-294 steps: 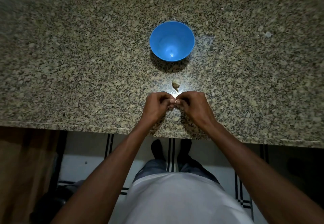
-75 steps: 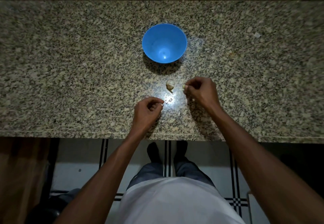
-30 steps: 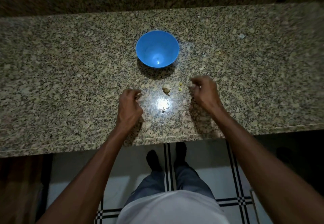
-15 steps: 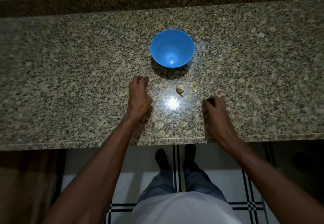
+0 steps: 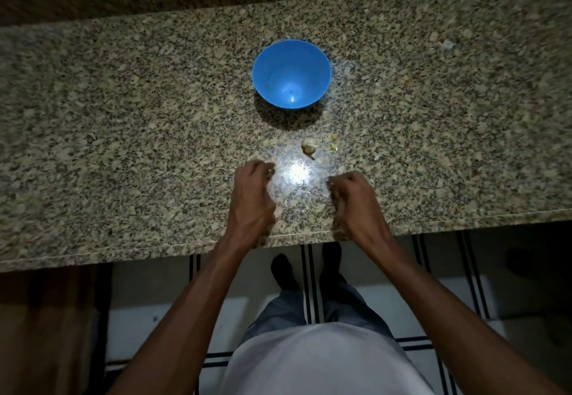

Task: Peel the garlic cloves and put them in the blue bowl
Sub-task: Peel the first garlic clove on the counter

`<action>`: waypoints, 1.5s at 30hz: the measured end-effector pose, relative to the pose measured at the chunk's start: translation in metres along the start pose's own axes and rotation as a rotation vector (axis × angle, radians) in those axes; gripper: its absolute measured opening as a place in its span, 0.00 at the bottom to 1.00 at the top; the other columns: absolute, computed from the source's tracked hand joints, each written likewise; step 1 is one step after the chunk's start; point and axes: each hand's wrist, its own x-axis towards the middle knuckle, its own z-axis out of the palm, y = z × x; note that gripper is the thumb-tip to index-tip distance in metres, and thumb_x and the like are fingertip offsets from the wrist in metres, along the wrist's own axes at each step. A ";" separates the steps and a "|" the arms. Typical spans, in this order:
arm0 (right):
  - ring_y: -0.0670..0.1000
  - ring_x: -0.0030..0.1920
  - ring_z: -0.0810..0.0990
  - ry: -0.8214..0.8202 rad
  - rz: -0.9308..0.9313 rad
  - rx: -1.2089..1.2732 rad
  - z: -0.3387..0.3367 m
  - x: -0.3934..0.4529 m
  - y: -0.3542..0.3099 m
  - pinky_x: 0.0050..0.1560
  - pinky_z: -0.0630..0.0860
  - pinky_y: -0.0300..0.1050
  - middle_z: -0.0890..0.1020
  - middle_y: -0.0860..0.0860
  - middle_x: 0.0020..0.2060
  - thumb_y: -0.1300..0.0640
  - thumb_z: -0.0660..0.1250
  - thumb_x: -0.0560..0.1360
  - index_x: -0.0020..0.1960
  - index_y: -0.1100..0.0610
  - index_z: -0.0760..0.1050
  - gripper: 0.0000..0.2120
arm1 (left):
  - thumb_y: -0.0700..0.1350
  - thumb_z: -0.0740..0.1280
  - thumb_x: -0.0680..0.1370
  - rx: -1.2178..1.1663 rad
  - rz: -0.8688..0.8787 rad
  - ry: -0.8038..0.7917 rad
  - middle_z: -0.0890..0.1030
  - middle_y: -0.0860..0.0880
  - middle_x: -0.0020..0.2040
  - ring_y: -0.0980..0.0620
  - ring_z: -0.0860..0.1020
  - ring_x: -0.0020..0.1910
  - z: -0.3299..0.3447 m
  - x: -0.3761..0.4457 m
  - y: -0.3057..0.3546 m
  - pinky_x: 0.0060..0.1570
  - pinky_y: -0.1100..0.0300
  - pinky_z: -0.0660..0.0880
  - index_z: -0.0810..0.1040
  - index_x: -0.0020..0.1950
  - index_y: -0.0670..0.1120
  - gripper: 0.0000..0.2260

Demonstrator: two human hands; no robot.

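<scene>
Between the left hand (image 5: 252,198) and the right hand (image 5: 356,201), both resting with curled fingers near the front edge of the table (image 5: 123,134), lies an open strip of granite. Farther along that strip a garlic clove (image 5: 309,146) and two small pale garlic bits (image 5: 333,142) just to its right lie in the way, near the blue bowl (image 5: 291,73) but apart from it. The granite to the left and right of the bowl is open, save a small pale scrap (image 5: 447,44) at the far right.
</scene>
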 end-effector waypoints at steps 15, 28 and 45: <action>0.54 0.57 0.76 -0.070 0.011 0.061 0.001 -0.007 -0.020 0.47 0.74 0.31 0.72 0.54 0.58 0.69 0.66 0.81 0.63 0.67 0.77 0.11 | 0.43 0.77 0.76 -0.010 0.023 -0.263 0.69 0.44 0.69 0.47 0.67 0.67 -0.001 -0.024 -0.002 0.64 0.53 0.70 0.69 0.77 0.41 0.32; 0.61 0.56 0.75 -0.246 -0.237 -0.192 0.019 0.008 -0.021 0.56 0.74 0.53 0.75 0.61 0.59 0.71 0.63 0.79 0.64 0.63 0.79 0.16 | 0.45 0.77 0.75 -0.060 0.012 -0.192 0.69 0.52 0.55 0.52 0.71 0.49 0.022 -0.033 0.018 0.48 0.63 0.69 0.75 0.72 0.43 0.27; 0.53 0.36 0.76 0.008 -0.200 -0.178 0.036 -0.015 -0.027 0.30 0.74 0.49 0.76 0.54 0.41 0.65 0.71 0.78 0.52 0.61 0.86 0.05 | 0.37 0.73 0.79 0.038 0.025 -0.090 0.82 0.46 0.43 0.48 0.80 0.37 0.029 -0.034 0.029 0.37 0.50 0.80 0.89 0.52 0.44 0.06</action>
